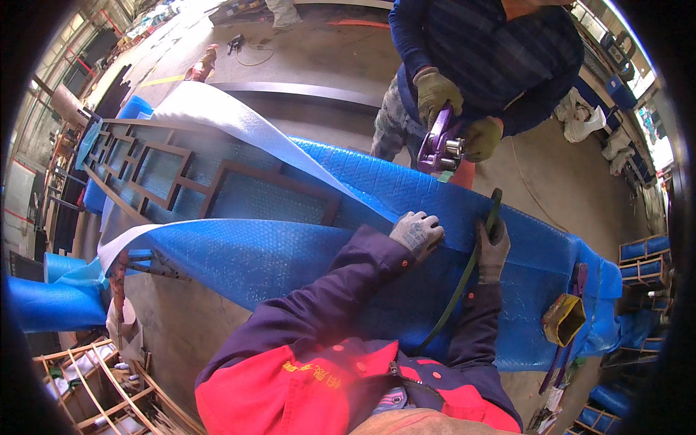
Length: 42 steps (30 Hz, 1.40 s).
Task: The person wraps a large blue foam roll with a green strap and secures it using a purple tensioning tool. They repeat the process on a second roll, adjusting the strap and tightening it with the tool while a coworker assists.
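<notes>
My left hand (418,235), in a grey work glove, is closed on the meeting edges of blue bubble wrap (246,254) folded over a long brown metal frame (217,181). To its right, my right hand (495,250), gloved too, is closed round a green packing strap (464,279). The strap runs over the wrapped bundle and down its near side toward my body. Across the bundle a co-worker in gloves holds a purple strapping tool (437,145) at its far edge. Left of my hands the wrap gapes, baring the frame's lattice.
A yellow tape-like roll (564,320) rests on the bundle's right end. Rolls of blue wrap (54,301) lie at the left. A wooden crate (94,384) stands at the lower left, and wood-framed blue packages (644,261) at the right. A long metal bar (304,92) lies beyond the bundle.
</notes>
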### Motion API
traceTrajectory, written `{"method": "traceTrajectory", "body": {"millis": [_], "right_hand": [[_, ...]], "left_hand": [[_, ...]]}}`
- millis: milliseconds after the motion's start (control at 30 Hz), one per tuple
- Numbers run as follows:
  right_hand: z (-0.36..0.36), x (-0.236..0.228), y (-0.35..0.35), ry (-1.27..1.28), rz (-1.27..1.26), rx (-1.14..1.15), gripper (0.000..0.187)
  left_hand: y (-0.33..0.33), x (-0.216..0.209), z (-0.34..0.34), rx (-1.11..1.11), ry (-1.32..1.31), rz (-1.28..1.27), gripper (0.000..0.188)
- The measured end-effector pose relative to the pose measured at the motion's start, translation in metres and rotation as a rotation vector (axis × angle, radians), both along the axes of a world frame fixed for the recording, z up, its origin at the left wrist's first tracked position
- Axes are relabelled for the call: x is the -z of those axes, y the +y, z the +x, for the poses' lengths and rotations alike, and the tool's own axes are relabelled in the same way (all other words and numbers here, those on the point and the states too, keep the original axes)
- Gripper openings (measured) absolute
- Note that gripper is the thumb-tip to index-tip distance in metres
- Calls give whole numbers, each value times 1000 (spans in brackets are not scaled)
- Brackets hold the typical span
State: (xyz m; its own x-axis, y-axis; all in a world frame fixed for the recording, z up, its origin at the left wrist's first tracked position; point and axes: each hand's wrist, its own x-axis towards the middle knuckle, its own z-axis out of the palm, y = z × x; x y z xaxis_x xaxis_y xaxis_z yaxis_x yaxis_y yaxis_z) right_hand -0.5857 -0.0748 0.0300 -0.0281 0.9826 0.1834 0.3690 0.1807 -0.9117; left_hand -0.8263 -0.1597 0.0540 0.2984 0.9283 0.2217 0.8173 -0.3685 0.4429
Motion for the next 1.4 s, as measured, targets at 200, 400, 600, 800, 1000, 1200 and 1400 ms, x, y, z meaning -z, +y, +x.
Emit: {"method": "traceTrajectory", "body": {"millis": [200, 400, 600, 800, 1000, 1200, 1400], "right_hand": [[-2, 0, 0, 25, -3, 19, 35], [-1, 0, 1, -18, 7, 9, 33], [-1, 0, 1, 9, -8, -2, 32], [-2, -2, 1, -1, 0, -1, 32], [-1, 0, 1, -27, 36, 1, 32], [0, 4, 3, 4, 6, 13, 32], [0, -6, -2, -87, -20, 13, 34]], "left_hand": [[1, 4, 1, -7, -8, 14, 21], [1, 5, 1, -10, -5, 13, 21], [2, 5, 1, -2, -1, 27, 20], [2, 5, 0, 2, -13, 14, 21], [2, 4, 2, -7, -17, 17, 20], [2, 4, -1, 8, -13, 16, 23], [2, 7, 2, -27, 38, 35, 22]]}}
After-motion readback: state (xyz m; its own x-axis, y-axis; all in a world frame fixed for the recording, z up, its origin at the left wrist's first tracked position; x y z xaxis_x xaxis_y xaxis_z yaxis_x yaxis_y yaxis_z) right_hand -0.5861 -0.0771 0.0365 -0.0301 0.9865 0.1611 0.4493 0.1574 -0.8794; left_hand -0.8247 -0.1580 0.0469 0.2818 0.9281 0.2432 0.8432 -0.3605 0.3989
